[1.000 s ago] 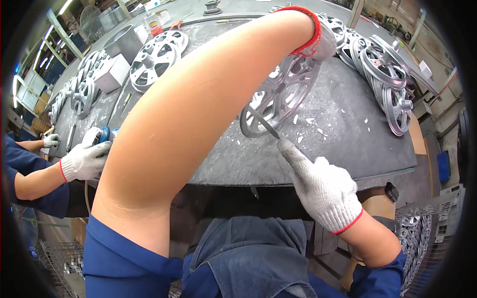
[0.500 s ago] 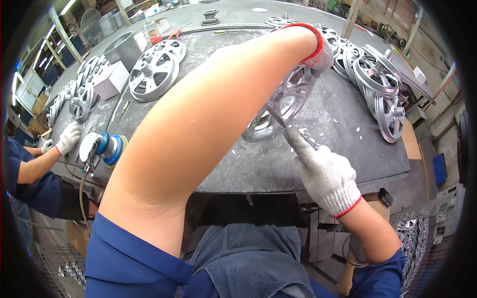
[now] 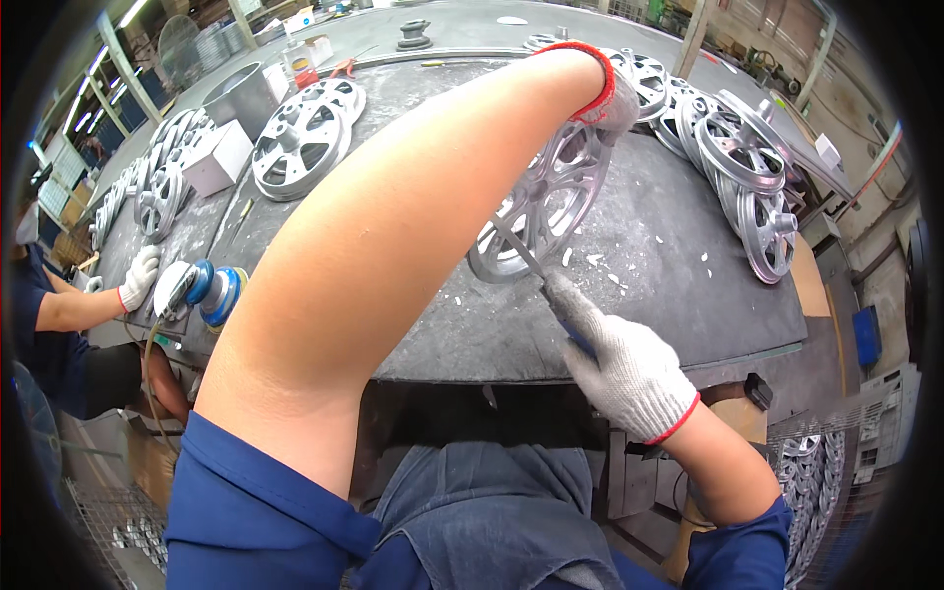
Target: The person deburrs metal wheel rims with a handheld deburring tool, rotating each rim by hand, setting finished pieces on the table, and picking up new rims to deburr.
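Note:
A silver spoked metal wheel [image 3: 558,205] stands tilted on the dark worktable in front of me. My left hand [image 3: 619,110], in a white glove with a red cuff, reaches across and grips the wheel's upper rim; most of its fingers are hidden. My right hand [image 3: 629,369], gloved the same way, is closed round the blue handle of a file [image 3: 519,246]. The index finger stretches along the tool. Its thin metal blade slants up and left against the wheel's lower spokes, and my left forearm covers part of the wheel.
Finished-looking wheels lean in a row [image 3: 742,147] at the right and in stacks [image 3: 300,147] at the left. Pale shavings [image 3: 595,260] lie on the tabletop. A blue sander [image 3: 218,290] and a co-worker's gloved hand [image 3: 141,277] are at the left, near a white box [image 3: 217,159].
The wheel and my left hand have shifted slightly left. My right hand has moved left and a little down with the file. The co-worker has shifted slightly.

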A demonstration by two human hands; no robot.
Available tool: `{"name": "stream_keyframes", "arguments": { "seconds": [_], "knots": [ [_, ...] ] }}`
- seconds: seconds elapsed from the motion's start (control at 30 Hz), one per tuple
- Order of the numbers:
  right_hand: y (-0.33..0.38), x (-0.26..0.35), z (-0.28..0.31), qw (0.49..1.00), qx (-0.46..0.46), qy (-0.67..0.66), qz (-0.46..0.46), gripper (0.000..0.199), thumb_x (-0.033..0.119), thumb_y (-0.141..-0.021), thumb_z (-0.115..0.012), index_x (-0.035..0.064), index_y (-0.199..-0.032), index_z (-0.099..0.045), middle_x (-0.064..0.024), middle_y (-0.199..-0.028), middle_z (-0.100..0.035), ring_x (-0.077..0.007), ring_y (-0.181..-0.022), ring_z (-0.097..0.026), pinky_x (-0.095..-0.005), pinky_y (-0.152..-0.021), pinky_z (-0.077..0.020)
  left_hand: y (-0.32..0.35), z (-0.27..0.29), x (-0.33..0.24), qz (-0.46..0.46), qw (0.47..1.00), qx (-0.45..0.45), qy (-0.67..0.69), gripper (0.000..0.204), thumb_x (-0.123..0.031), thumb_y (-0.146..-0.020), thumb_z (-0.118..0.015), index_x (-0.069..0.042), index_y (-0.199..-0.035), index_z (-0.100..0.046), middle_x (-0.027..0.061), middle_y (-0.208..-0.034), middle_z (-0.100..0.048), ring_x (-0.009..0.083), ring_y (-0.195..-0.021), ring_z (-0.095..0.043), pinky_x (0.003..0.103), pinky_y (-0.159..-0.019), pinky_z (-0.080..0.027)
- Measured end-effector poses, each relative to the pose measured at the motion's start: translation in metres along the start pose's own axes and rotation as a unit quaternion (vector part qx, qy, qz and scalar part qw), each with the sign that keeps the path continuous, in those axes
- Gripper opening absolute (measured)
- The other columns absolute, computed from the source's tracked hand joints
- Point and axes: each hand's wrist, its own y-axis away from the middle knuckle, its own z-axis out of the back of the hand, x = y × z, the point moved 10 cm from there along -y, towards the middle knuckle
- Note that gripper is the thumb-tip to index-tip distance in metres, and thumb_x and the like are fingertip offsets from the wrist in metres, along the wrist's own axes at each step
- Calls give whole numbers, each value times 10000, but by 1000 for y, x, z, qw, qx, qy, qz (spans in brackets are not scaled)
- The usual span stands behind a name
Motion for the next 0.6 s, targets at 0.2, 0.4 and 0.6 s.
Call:
{"name": "stream_keyframes", "arguments": {
  "seconds": [0.2, 0.4, 0.6],
  "knots": [
    [-7, 8, 2, 999, 1, 35, 4, 683, 252, -1070, -677, 273, -1710, -440, -256, -906, -757, -478, -853, -758, -573, -782, -606, -4, -6, 9, 102, 994, -24, -31, 398, -259, -849, -747, -41, -1165, -855, 183, -1047, -814, 350, -895, -748, 558, -808, -571],
    [-4, 2, -1, 999, 20, 36, 7, 666, 253, -1067, -685, 263, -1696, -467, -244, -917, -763, -460, -838, -759, -559, -771, -612, 9, 2, -6, 84, 996, -20, 3, 420, -270, -928, -826, -30, -1273, -842, 174, -1117, -840, 326, -965, -787, 536, -838, -603],
    [4, 6, -16, 999, -16, -11, 27, 699, 229, -1051, -688, 247, -1709, -453, -224, -939, -775, -440, -856, -775, -540, -786, -626, 12, 4, 0, 82, 997, -9, 11, 480, -311, -909, -847, -51, -1313, -833, 191, -1214, -823, 332, -1047, -780, 553, -883, -594]
  ]
}}
